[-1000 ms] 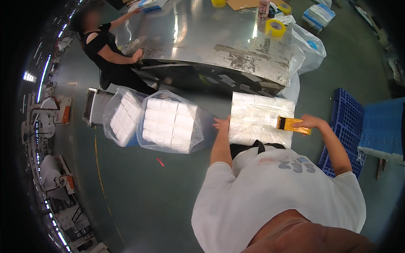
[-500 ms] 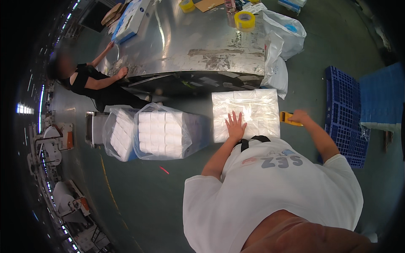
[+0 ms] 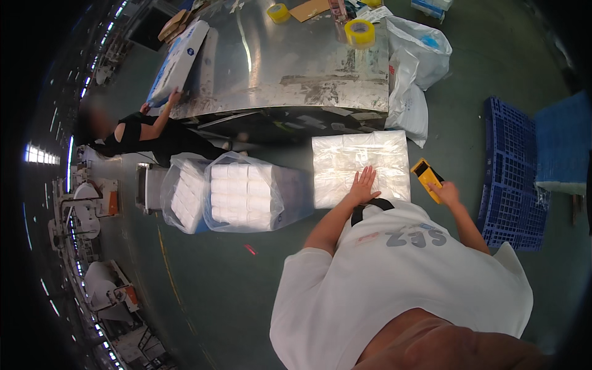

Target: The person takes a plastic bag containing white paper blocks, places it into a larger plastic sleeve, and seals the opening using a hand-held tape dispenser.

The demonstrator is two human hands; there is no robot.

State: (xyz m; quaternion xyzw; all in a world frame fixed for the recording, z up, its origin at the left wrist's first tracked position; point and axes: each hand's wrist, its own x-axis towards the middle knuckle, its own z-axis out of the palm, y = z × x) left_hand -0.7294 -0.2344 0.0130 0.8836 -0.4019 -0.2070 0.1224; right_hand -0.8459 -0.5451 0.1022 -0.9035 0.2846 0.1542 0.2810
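My left hand (image 3: 365, 185) lies flat, fingers stretched, on the near part of a plastic-wrapped block (image 3: 336, 159) of white, soft-looking packs. Its film is shiny and creased. To the right of that block my right hand (image 3: 446, 193) is closed round a yellow hand tool (image 3: 427, 179) with a dark, framed far end. The tool points away to the upper left, apart from the block. Its exact kind is too small to tell. A black strap (image 3: 364, 213) shows across my white shirt beside my left wrist.
Left stand clear bags of stacked white rolls (image 3: 243, 194). Ahead, a metal table (image 3: 308, 61) carries yellow tape rolls (image 3: 359, 33). White sacks (image 3: 410, 102) lean at its right end. Blue pallets (image 3: 515, 179) stand right. Far left, a co-worker (image 3: 151, 132) holds a blue-and-white package (image 3: 179, 61).
My left hand has slid slightly right, fingers closer together. The yellow tool has swung from pointing left to pointing up and away. The co-worker has lifted the blue-and-white package with both hands.
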